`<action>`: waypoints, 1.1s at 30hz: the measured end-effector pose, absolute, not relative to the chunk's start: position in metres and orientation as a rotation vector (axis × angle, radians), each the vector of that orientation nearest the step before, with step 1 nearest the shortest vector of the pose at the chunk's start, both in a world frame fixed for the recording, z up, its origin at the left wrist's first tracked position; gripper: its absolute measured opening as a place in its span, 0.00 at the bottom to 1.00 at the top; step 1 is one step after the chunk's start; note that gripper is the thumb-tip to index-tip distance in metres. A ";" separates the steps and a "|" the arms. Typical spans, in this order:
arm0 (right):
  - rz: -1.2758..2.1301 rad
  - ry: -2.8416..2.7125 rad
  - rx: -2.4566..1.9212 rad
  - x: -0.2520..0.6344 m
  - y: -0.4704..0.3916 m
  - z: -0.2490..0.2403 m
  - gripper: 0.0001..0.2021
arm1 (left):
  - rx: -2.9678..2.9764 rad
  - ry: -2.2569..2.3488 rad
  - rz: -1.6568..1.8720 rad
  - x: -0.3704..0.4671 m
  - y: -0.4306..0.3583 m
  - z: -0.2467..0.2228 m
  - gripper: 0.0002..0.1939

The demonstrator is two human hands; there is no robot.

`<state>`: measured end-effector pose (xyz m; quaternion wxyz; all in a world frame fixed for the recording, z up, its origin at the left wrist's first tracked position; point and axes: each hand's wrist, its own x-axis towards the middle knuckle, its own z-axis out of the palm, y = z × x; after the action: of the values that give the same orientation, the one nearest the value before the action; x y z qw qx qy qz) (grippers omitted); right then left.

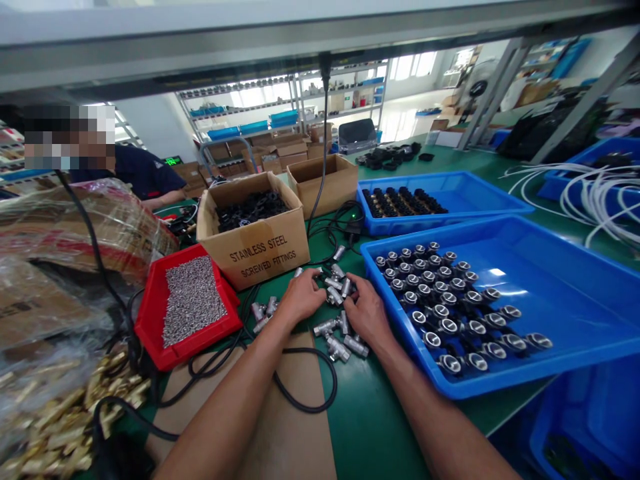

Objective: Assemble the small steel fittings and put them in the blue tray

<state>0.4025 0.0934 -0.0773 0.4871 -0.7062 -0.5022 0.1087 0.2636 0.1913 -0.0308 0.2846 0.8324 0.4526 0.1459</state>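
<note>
A loose pile of silver metal fittings (337,347), T-shaped or valve-like, lies on the green bench between my hands. At the pile's left side, my left hand (303,295) has its fingers curled in among the pieces; what is between its fingertips is hidden. My right hand (366,308) reaches in from the other side, thumb and forefinger closed about a metal fitting (346,287). More fittings (264,313) lie left of my left wrist. Beside my right hand, a blue tray (565,300) holds rows of black parts with round silver faces (441,311).
A red bin (150,327) of small metal pieces and a cardboard box (260,250) of black parts stand left. Black cable (325,403) loops by my left forearm. Behind are a second blue tray (480,190) and a co-worker's arm (163,199). A shelf beam (280,40) crosses overhead.
</note>
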 end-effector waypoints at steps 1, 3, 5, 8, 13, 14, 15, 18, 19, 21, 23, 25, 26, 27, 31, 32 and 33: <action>0.261 -1.223 -1.722 0.402 0.093 -0.077 0.25 | 2.224 1.248 0.398 0.263 0.196 -0.030 0.26; 0.247 -1.226 -1.730 0.401 0.093 -0.076 0.25 | 2.214 1.294 0.400 0.264 0.203 -0.030 0.29; 0.237 -1.227 -1.736 0.401 0.093 -0.076 0.25 | 2.198 1.301 0.395 0.264 0.206 -0.032 0.28; 0.230 -1.222 -1.748 0.401 0.094 -0.077 0.25 | 2.163 1.285 0.435 0.260 0.204 -0.030 0.26; 0.205 -1.235 -1.765 0.401 0.094 -0.079 0.26 | 2.109 1.228 0.557 0.227 0.188 0.004 0.24; 0.196 -1.232 -1.771 0.401 0.093 -0.079 0.25 | 2.101 1.208 0.571 0.217 0.182 0.014 0.23; 0.187 -1.229 -1.777 0.401 0.093 -0.079 0.25 | 2.094 1.191 0.582 0.207 0.175 0.025 0.21; 0.173 -1.233 -1.791 0.398 0.088 -0.077 0.23 | 2.053 1.149 0.620 0.170 0.146 0.056 0.20; 0.162 -1.248 -1.796 0.396 0.085 -0.076 0.23 | 2.030 1.140 0.635 0.156 0.134 0.064 0.20; 0.096 -1.293 -1.818 0.391 0.078 -0.071 0.24 | 1.972 1.152 0.661 0.127 0.108 0.074 0.20; -0.024 -1.351 -1.849 0.383 0.066 -0.064 0.25 | 1.916 1.215 0.688 0.096 0.081 0.075 0.21; -0.134 -1.453 -1.854 0.371 0.050 -0.056 0.26 | 1.892 1.345 0.710 0.066 0.052 0.067 0.23; -0.169 -1.526 -1.842 0.364 0.042 -0.053 0.26 | 1.884 1.428 0.732 0.052 0.038 0.061 0.23; -0.190 -1.611 -1.823 0.357 0.033 -0.051 0.26 | 1.873 1.528 0.763 0.040 0.023 0.054 0.24; -0.198 -1.879 -1.782 0.340 0.012 -0.055 0.24 | 1.665 1.902 0.988 0.003 -0.026 0.022 0.27; -0.191 -1.895 -1.795 0.339 0.012 -0.058 0.22 | 1.581 1.983 1.034 -0.005 -0.036 0.014 0.28; -0.183 -1.890 -1.812 0.339 0.013 -0.060 0.21 | 1.502 2.068 1.074 -0.013 -0.045 0.006 0.28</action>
<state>0.3389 0.0133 -0.0597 0.2556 -0.6674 -0.6962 -0.0675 -0.0126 -0.0447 0.0061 0.1837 0.5325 0.7332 0.3808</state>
